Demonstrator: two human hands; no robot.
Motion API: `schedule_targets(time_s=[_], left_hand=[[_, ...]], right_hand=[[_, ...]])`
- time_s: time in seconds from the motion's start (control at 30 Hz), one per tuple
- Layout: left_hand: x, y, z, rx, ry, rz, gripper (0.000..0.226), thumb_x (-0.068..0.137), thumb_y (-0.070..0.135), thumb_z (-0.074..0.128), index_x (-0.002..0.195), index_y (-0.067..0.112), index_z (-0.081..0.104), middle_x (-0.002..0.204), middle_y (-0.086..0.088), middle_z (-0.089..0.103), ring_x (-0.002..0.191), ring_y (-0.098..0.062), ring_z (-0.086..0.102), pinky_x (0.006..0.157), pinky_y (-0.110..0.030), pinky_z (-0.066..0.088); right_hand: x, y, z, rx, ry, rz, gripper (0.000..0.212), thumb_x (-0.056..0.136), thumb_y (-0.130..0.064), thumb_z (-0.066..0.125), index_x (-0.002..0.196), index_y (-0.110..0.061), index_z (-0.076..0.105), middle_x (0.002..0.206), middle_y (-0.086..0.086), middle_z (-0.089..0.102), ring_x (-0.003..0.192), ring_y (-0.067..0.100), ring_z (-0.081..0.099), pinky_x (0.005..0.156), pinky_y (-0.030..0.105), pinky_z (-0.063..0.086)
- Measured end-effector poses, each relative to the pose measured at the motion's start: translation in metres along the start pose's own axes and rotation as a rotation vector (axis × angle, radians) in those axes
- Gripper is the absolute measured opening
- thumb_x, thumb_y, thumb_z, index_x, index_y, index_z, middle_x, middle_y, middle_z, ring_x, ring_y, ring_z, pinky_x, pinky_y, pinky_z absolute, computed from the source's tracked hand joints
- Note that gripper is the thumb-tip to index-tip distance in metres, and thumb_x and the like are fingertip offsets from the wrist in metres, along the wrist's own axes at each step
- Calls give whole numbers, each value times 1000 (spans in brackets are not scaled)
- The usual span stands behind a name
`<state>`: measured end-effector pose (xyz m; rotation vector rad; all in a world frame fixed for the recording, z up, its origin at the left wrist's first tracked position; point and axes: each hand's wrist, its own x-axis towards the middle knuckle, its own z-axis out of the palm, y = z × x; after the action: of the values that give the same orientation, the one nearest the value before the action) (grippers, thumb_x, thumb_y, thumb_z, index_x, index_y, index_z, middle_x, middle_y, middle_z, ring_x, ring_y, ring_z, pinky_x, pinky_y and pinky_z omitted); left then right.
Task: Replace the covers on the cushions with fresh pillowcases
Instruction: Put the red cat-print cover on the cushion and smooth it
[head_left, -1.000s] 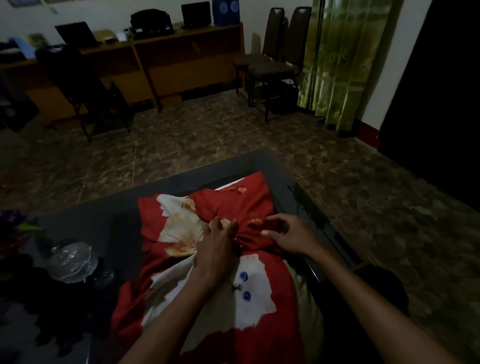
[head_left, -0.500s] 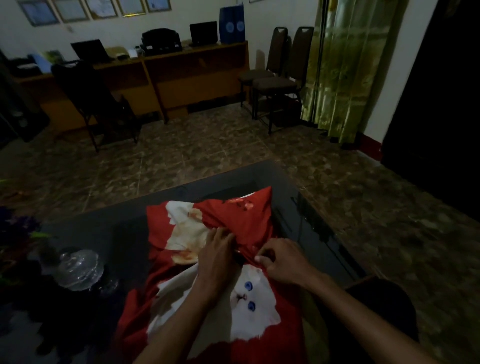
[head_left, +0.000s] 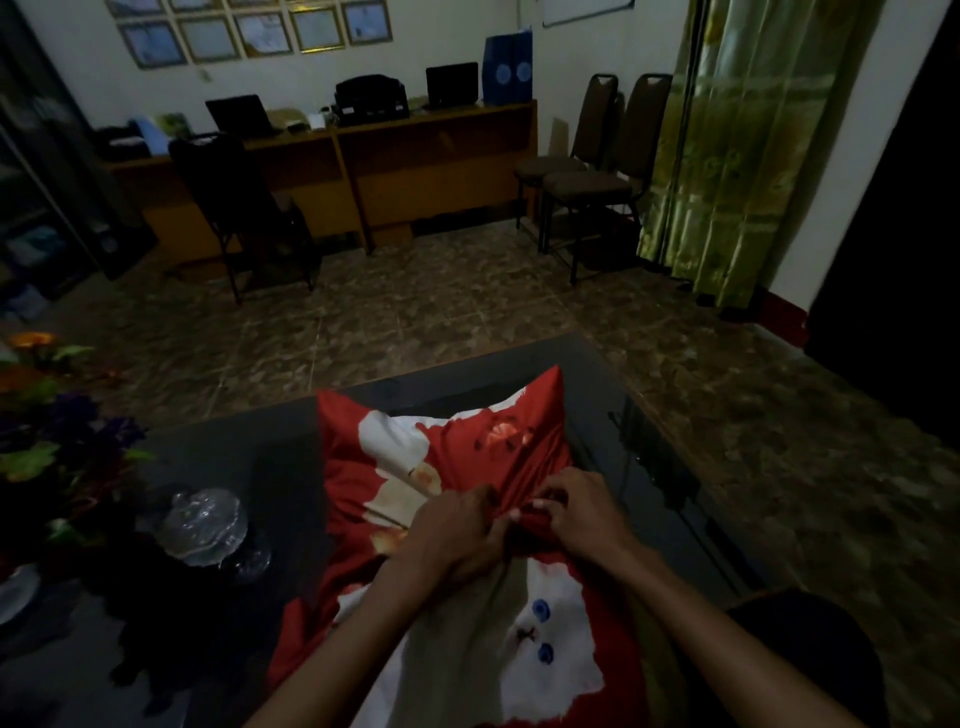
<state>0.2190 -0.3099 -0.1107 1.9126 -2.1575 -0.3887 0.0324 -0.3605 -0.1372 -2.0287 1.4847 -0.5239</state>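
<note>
Red cat-print pillowcase (head_left: 467, 457), bunched mid-length, near dark table's (head_left: 249, 447) right edge; pinched in curled left hand (head_left: 457, 530) and right hand (head_left: 582, 514).

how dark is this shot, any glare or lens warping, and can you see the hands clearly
Head view: dim overall, brightest on the far wall; the glass table shows faint reflections, no harsh glare; wide-angle bending at the edges; left hand and right hand readable, gripping the red cat pillowcase.

Glass jar (head_left: 205, 525) on dark table (head_left: 613, 395), flowers (head_left: 57, 431) left; two chairs (head_left: 597, 176) by green curtain (head_left: 727, 145).
</note>
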Motion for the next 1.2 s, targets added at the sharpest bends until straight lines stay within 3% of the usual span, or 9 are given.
schedule_targets(time_s=[0.2, 0.3, 0.37, 0.47, 0.63, 0.77, 0.87, 1.0, 1.2], left_hand=[[18, -19, -3, 120, -63, -7, 38, 102, 35, 49, 137, 22, 56, 150, -4, 46, 127, -25, 55, 100, -41, 50], [16, -17, 11, 87, 99, -29, 15, 95, 27, 56, 102, 21, 68, 115, 1, 65, 98, -19, 65, 74, -31, 52], [14, -19, 14, 62, 170, -69, 13, 94, 26, 58, 91, 19, 69, 100, 2, 66, 86, -16, 64, 65, -25, 44], [11, -27, 14, 15, 191, -98, 11, 90, 30, 63, 94, 23, 71, 96, 5, 69, 81, -15, 67, 69, -33, 55], [23, -20, 5, 60, 219, -44, 5, 94, 28, 63, 96, 26, 67, 94, 8, 68, 84, -9, 67, 78, -28, 56], [70, -6, -1, 42, 239, 3, 37, 97, 34, 57, 131, 21, 57, 136, -3, 59, 124, -19, 56, 105, -37, 45], [104, -2, 4, 49, 5, -76, 65, 100, 55, 45, 155, 25, 29, 164, -7, 24, 150, -28, 23, 121, -48, 21], [113, -9, 29, 86, -74, -182, 86, 91, 77, 31, 159, 28, 13, 167, -2, 9, 153, -29, 4, 121, -60, 5], [110, -19, 37, 74, 17, -187, 83, 92, 78, 27, 159, 30, 16, 167, -1, 13, 153, -26, 6, 121, -53, 0]], right_hand=[[7, 6, -19, -174, -194, 23, 11, 89, -26, 69, 86, -21, 79, 87, -10, 74, 79, 5, 67, 85, 33, 57], [16, 9, -23, -93, -144, 91, 26, 94, -36, 64, 81, -18, 76, 81, -5, 73, 78, 14, 69, 82, 37, 57], [22, 12, -20, -47, 37, 109, 15, 94, -26, 66, 93, -19, 78, 97, 0, 75, 93, 21, 70, 88, 34, 54], [29, 16, -9, 88, 184, 203, 26, 88, -11, 71, 114, -15, 73, 114, 4, 74, 110, 23, 66, 95, 28, 48], [39, 29, 4, 342, 271, 384, 23, 86, -1, 69, 106, -13, 73, 103, 9, 75, 99, 23, 68, 82, 23, 44], [37, 49, 5, 450, 257, 477, 25, 88, -2, 69, 111, -12, 70, 98, 10, 71, 90, 19, 62, 78, 23, 41], [33, 61, 14, 482, 189, 526, 23, 87, -9, 76, 109, -13, 75, 105, 11, 73, 93, 19, 64, 84, 25, 48], [35, 73, 13, 440, 181, 499, 15, 83, -8, 77, 96, -14, 80, 102, 8, 77, 86, 16, 67, 80, 24, 51], [23, 105, 8, 186, -94, 525, 13, 78, -22, 81, 88, -13, 83, 90, 6, 79, 79, 11, 72, 70, 31, 59]])
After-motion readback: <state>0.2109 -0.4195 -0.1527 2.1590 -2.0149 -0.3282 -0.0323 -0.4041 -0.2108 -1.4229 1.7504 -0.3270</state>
